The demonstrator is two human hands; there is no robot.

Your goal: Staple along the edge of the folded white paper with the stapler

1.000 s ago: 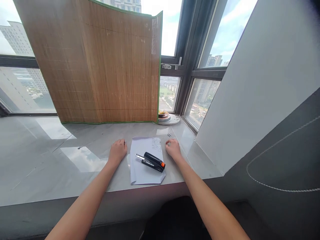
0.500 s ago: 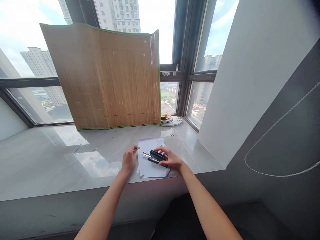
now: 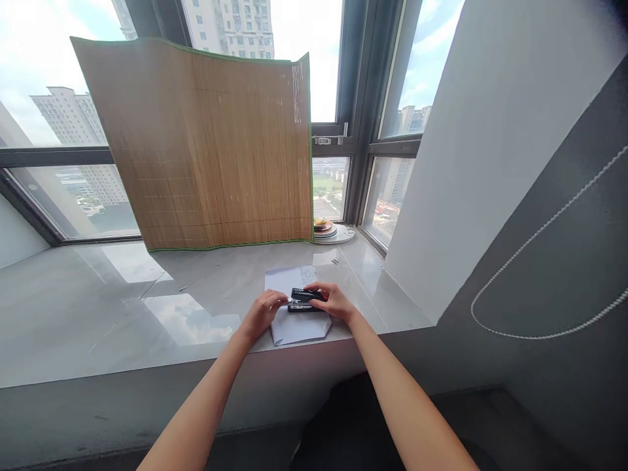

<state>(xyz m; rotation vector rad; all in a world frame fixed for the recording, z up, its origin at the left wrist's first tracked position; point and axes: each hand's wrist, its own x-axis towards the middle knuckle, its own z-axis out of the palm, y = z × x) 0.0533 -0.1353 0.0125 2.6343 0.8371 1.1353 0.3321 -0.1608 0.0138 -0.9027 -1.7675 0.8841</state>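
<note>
A black stapler (image 3: 305, 306) is over white paper (image 3: 299, 327) on the sill, its top part raised from its base. My right hand (image 3: 333, 302) is closed round the stapler's right end. At the stapler's left end, my left hand (image 3: 265, 311) has its fingertips pinched together; whatever they hold is too small to name. Small handwriting or print shows on the paper's upper right part, above the stapler.
A bamboo mat (image 3: 220, 150) with green edging leans against the window behind the sill (image 3: 122, 327). Stacked plates (image 3: 333, 233) stand in the corner. Small staple-like strips (image 3: 335, 261) lie behind the paper. A beaded cord (image 3: 520, 252) hangs at right.
My left hand has moved right, to the stapler's left end. The stapler has turned from slanting to nearly level across the paper, with my right hand still on it.
</note>
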